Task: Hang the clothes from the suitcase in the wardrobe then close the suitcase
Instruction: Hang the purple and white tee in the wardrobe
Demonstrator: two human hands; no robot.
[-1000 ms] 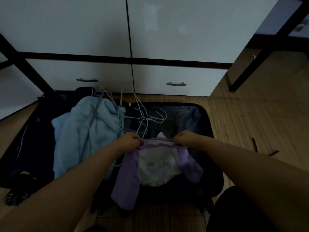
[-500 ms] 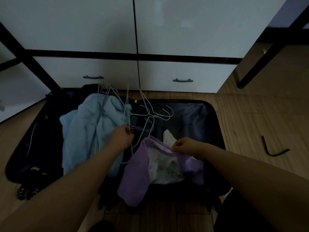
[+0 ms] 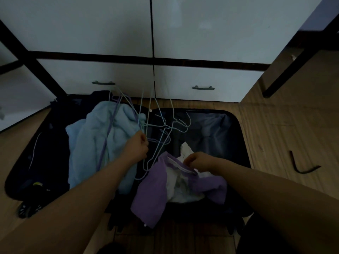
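Now, left hand gripping wire hangers, right hand pinching purple garment.

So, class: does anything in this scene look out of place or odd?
Yes: a dark bent strip lies loose on the wooden floor, right of the open suitcase. The wire hangers the left hand grips form a tangled bunch.

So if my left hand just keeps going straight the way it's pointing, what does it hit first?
Probably the tangle of wire hangers: your left hand already grips part of it and points up-right into the bundle. Beyond lies the suitcase's dark lining, though depth is hard to judge.
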